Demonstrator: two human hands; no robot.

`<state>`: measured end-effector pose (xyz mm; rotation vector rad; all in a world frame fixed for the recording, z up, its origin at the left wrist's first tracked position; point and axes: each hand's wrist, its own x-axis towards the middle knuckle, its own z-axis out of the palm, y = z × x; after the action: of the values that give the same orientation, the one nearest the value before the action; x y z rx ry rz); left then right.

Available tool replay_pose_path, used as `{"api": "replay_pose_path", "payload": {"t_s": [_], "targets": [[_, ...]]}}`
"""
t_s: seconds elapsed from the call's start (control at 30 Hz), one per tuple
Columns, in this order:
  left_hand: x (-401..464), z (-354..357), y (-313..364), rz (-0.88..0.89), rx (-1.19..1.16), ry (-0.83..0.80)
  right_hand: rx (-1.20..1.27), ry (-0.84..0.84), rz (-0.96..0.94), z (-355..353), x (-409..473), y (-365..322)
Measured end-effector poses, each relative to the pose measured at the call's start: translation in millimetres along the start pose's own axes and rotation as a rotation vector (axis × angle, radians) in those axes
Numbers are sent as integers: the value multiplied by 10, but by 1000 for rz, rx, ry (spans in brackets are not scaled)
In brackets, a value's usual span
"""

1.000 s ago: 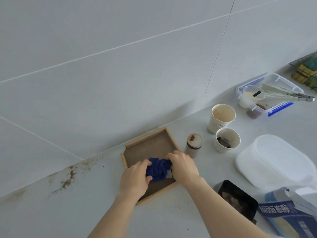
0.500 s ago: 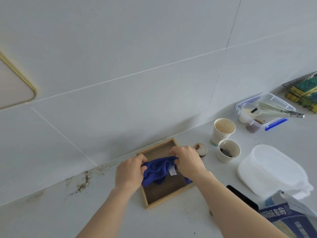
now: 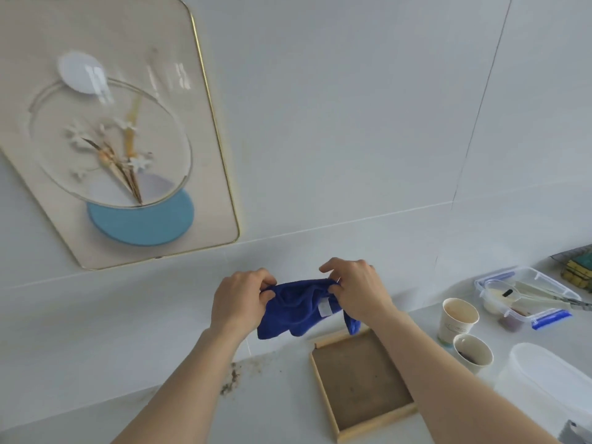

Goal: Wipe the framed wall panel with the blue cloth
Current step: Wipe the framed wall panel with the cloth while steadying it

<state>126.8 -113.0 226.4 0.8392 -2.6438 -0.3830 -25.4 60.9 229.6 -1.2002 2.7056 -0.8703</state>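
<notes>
The blue cloth (image 3: 299, 310) is up in the air over the counter, bunched and sagging between 2 hands, white tag facing the camera. The left hand (image 3: 241, 301) pinches its left edge with curled fingers, and the right hand (image 3: 358, 291) grips the right edge, index finger lifted a bit. The framed wall panel (image 3: 209, 129) hangs on the tile up and left, gold-rimmed, well apart from the cloth. A wooden tray (image 3: 360, 384) sits on the counter just below, with 2 paper cups (image 3: 459, 318) to its right.
</notes>
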Motion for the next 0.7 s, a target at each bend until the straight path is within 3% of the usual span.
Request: {"api": "replay_pose_path", "payload": {"t_s": [0.23, 0.33, 0.6, 0.7], "targets": [[-131, -1008, -493, -20, -33, 135, 59, 47, -109, -186, 40, -1045], [-165, -1297, -721, -45, -180, 175, 200, 84, -133, -189, 59, -1394], [-237, -1817, -856, -26, -697, 373, 992, 87, -99, -343, 109, -2108], [-243, -1948, -672, 13, -904, 442, 1288, 128, -5, -387, 93, -2372]]}}
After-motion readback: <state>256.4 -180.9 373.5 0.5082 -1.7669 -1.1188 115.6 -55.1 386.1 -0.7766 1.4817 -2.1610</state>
